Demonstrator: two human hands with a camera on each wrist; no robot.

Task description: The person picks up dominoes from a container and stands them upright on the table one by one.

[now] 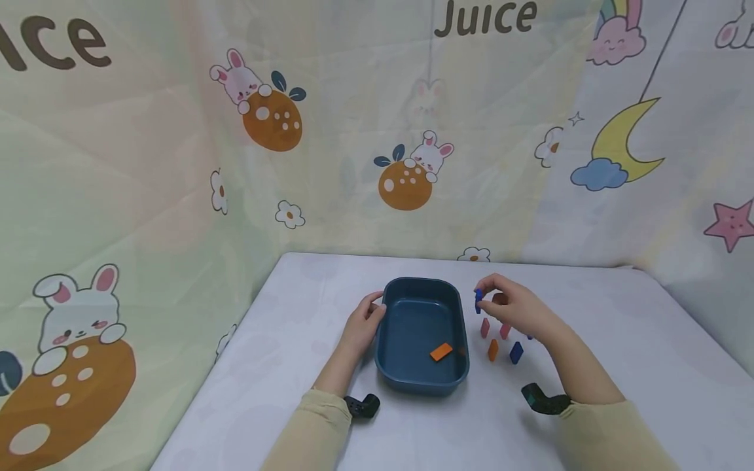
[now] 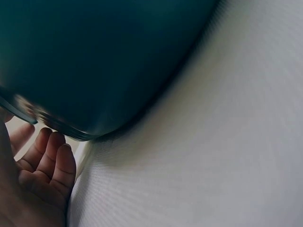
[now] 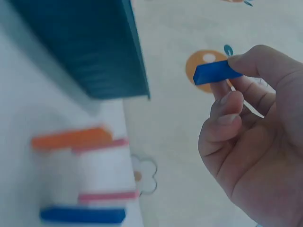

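A deep blue-green rectangular bin (image 1: 422,386) stands on the table, with an orange block (image 1: 441,352) lying flat inside it. At its left rim my left hand (image 1: 360,326) holds the edge; in the left wrist view several curled fingers (image 2: 64,165) show beside the bin wall (image 2: 109,61). Right of the bin, my right hand (image 1: 518,307) pinches a small blue block (image 3: 215,72) between thumb and fingertips, raised above the table. Below that hand, thin blocks stand on edge: an orange one (image 1: 493,350), a blue one (image 1: 516,352) and two pink ones (image 1: 485,328).
Another blue piece (image 1: 529,337) is mostly hidden behind the right hand. The white-covered table (image 1: 636,340) reaches back to a printed cloth (image 1: 353,216) with rabbits and oranges. Dark wrist cameras (image 1: 362,406) sit on both wrists.
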